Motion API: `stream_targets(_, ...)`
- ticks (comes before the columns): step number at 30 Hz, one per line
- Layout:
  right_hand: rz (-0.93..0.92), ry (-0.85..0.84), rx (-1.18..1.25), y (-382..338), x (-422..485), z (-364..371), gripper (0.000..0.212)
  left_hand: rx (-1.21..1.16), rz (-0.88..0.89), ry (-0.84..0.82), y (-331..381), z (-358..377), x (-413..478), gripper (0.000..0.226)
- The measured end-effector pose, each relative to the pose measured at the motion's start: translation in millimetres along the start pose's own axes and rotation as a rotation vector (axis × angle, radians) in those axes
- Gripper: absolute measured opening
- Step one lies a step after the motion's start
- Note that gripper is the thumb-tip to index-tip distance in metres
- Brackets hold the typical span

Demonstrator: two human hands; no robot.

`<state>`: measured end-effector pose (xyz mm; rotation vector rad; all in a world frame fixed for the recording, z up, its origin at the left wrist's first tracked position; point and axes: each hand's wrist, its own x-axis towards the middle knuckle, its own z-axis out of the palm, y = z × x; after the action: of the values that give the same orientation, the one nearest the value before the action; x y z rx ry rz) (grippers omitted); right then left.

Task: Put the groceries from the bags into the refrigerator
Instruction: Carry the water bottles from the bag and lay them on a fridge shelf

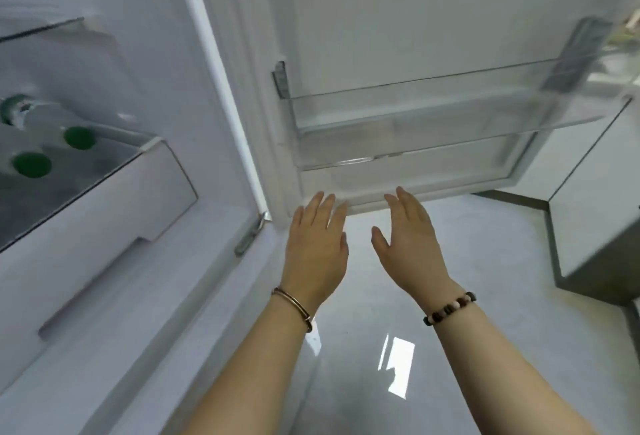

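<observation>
Two parts of an open refrigerator fill the frame: its white door swung wide across the upper centre and right, and its cavity along the left edge, where a white crisper drawer sits under a glass shelf. A glossy grey floor spreads below, with a grey cabinet at far right. On the door hang two clear bins, the upper door bin and the lower door bin, their long axes running left to right across the picture. Just beneath the lower one reach the person's left hand and right hand, backs up, fingers straight and slightly spread, holding nothing. The fingertips point up the frame at the door's bottom edge, the right hand's a touch nearer the bin; whether they touch the door cannot be told. Green-capped bottles show, blurred, at middle left inside the cavity. No bags or loose groceries appear, so the next item probably lies outside the frame, and both hands look free to fetch it.
</observation>
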<state>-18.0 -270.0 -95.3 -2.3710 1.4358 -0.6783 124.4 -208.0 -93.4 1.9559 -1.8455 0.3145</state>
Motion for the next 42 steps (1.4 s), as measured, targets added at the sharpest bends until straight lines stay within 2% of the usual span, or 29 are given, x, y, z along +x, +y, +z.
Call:
stream_targets(8, 0.304, 0.079, -0.207, 161, -53, -107, 0.06, -0.008, 0.202, -0.238, 185, 61, 56, 0.059)
stream_targets(13, 0.544, 0.154, -0.246, 276, -116, -180, 0.059, -0.049, 0.424, -0.282, 337, 96, 74, 0.063)
stream_targets(19, 0.789, 0.246, -0.278, 382, -198, -254, 0.061, -0.212, 0.597, -0.35, 496, 130, 66, 0.061)
stream_targets(29, 1.136, 0.406, -0.264, 469, -322, -318, 0.06, -0.342, 0.96, -0.441, 685, 156, 39, 0.062)
stream_targets(35, 1.286, 0.451, -0.481, 519, -373, -367, 0.059, -0.426, 1.172, -0.438, 801, 175, 24, 0.065)
stream_targets(42, 1.532, 0.494, -0.561, 576, -426, -436, 0.061, -0.533, 1.474, -0.405, 931, 191, 19, 0.069)
